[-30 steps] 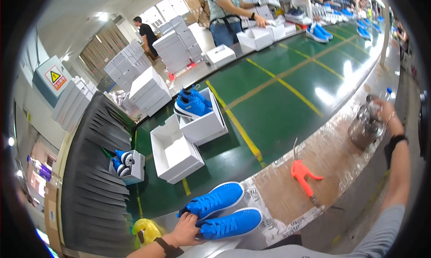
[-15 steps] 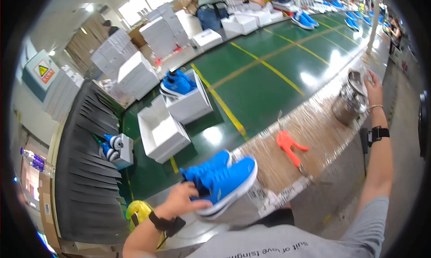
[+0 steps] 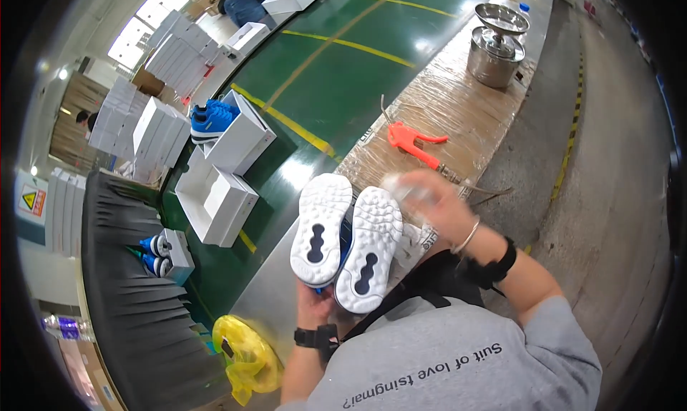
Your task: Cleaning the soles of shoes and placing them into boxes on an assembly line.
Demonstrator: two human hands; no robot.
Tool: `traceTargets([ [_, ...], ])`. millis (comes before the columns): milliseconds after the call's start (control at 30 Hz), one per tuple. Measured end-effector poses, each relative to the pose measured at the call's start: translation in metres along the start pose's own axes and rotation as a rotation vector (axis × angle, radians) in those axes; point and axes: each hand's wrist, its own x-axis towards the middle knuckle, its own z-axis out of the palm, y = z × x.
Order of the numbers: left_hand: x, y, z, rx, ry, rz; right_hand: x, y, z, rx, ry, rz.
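Just below the centre of the frame we hold a pair of blue shoes (image 3: 348,239) with their white soles turned up toward us, seemingly so the treads can be got at; our left hand (image 3: 315,312) grips them from beneath at the heel end, fingers curled shut around the blue uppers, which show only as a sliver between the two soles; our right hand (image 3: 429,207) sits just right of the soles, blurred, its fingers bunched around something pale that we cannot make out, touching or very near the toe edge of the right-hand sole; the shoes thus lie between the two hands, above the left fingers and beside the right ones; further up the frame an orange hand tool (image 3: 409,139) lies on the taped brown bench strip (image 3: 458,103), well apart from us, and a steel pot (image 3: 496,50) with a funnel-like dish on top stands near the upper right; to the left, on the green conveyor belt (image 3: 322,75), open white shoe boxes (image 3: 218,196) wait, one holding blue shoes; a yellow bag (image 3: 243,354) sits at the lower left
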Motion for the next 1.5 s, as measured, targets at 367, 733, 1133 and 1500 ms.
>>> traceTargets([
  [367, 0.002, -0.006, -0.012, 0.019, 0.046, 0.021, 0.050, 0.052, 0.045, -0.715, -0.413, -0.070],
  [733, 0.006, -0.012, 0.002, 0.047, 0.040, 0.101, 0.049, 0.077, 0.033, -0.559, -0.307, -0.121],
  [1133, 0.033, -0.013, 0.003, -0.045, -0.077, 0.093, -0.027, 0.044, 0.020, -0.493, -0.174, -0.390],
  [1500, 0.047, -0.013, -0.003, -0.138, -0.506, -0.032, -0.018, -0.036, 0.065, -0.284, -0.585, -0.577],
])
